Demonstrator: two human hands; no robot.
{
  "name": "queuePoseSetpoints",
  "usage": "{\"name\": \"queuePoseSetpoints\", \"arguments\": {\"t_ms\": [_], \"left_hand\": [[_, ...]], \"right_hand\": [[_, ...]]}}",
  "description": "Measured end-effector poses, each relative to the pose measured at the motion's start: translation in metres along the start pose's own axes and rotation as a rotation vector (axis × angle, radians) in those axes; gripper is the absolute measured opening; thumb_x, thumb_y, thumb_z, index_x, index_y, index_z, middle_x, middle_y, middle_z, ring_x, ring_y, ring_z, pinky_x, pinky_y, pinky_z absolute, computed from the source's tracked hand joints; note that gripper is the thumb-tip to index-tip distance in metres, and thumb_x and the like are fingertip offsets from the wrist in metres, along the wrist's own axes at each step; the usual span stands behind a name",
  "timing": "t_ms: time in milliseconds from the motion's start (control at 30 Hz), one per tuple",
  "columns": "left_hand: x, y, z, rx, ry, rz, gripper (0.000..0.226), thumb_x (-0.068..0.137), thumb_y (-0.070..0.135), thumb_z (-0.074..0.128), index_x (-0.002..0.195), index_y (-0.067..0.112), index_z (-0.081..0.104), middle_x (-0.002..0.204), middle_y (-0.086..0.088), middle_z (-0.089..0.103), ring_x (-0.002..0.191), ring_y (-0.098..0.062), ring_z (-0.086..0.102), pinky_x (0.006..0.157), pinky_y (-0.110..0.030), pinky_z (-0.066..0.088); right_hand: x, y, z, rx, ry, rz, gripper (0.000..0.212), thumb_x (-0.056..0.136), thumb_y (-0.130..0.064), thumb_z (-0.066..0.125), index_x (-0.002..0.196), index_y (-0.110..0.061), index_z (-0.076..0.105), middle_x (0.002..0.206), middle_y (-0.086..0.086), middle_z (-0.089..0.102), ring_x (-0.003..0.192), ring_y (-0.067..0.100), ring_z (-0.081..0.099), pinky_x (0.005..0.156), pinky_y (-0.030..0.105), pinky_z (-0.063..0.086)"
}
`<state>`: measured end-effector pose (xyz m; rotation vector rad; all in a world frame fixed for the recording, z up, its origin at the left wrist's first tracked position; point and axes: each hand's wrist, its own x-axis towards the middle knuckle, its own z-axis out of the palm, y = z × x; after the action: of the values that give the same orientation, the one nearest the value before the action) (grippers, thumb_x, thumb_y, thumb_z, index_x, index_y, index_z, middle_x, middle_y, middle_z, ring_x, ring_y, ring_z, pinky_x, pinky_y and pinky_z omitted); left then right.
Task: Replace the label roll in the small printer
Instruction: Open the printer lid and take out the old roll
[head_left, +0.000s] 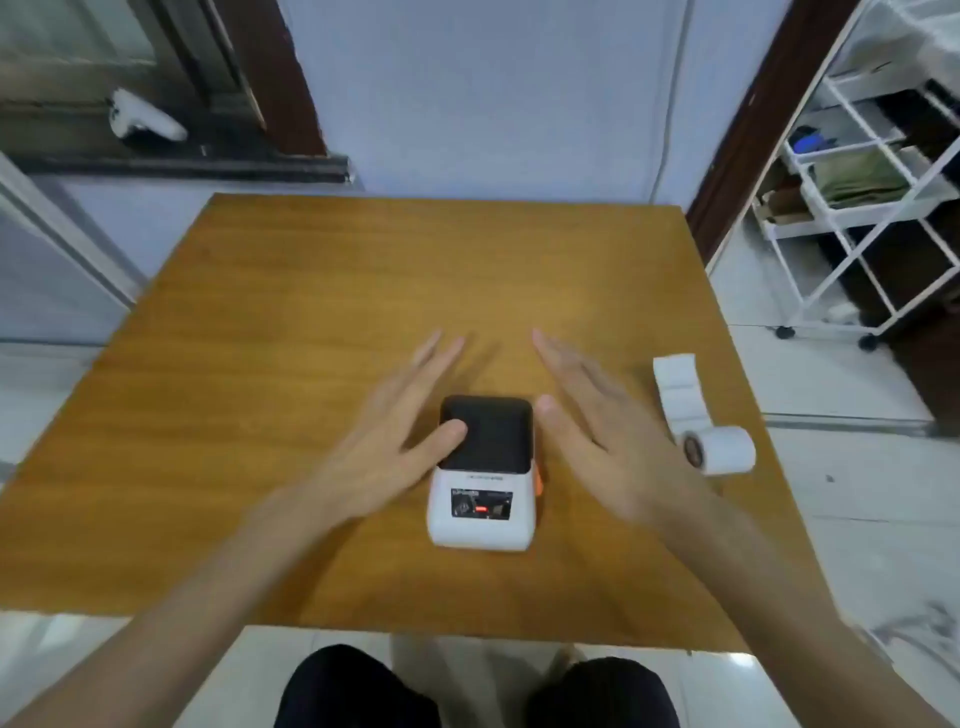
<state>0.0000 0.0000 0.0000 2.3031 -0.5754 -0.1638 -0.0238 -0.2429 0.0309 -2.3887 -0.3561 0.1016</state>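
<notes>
We see the small printer (483, 473) near the front of the wooden tabletop (311, 291), its dark lid shut. Our left hand (395, 421) and right hand (597, 421) flank it, fingers spread, left thumb over the lid. The label roll (719, 449), partly unrolled, lies right of our right hand, with a white wire rack (852, 208) beyond

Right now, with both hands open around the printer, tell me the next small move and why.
Probably close both hands on the printer and work its dark lid open. The left hand and right hand flank it, both empty, the lid looks shut, and the label roll lies on the table to its right.
</notes>
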Motion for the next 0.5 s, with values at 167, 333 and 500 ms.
{"name": "queuePoseSetpoints", "arguments": {"t_ms": [167, 333, 500], "left_hand": [[-0.022, -0.007, 0.026, -0.182, -0.091, -0.058, 0.095, 0.073, 0.082, 0.059, 0.146, 0.066, 0.000, 0.159, 0.027, 0.025, 0.146, 0.007, 0.026, 0.120, -0.028, 0.026], [-0.039, -0.004, 0.034, -0.156, -0.039, -0.034, 0.111, 0.064, 0.073, 0.072, 0.151, 0.061, 0.003, 0.161, 0.020, 0.029, 0.146, -0.001, 0.032, 0.123, -0.037, 0.029], [-0.053, 0.006, 0.039, -0.248, 0.003, -0.073, 0.122, 0.063, 0.064, 0.081, 0.158, 0.047, 0.005, 0.152, 0.028, 0.033, 0.142, 0.005, 0.034, 0.125, -0.040, 0.027]], "right_hand": [[-0.024, 0.011, 0.041, 0.314, 0.005, 0.013, 0.060, 0.090, -0.067, 0.032, 0.147, -0.054, 0.017, 0.157, -0.021, 0.030, 0.144, -0.003, 0.025, 0.120, 0.034, 0.025], [-0.050, 0.009, 0.058, 0.409, 0.080, -0.011, 0.054, 0.100, -0.039, 0.044, 0.151, -0.040, 0.026, 0.132, -0.041, 0.047, 0.122, -0.021, 0.043, 0.099, 0.005, 0.035], [-0.067, -0.003, 0.062, 0.494, 0.203, 0.042, 0.044, 0.102, -0.020, 0.047, 0.134, -0.049, 0.039, 0.130, -0.033, 0.049, 0.111, -0.031, 0.044, 0.086, -0.005, 0.033]]}}
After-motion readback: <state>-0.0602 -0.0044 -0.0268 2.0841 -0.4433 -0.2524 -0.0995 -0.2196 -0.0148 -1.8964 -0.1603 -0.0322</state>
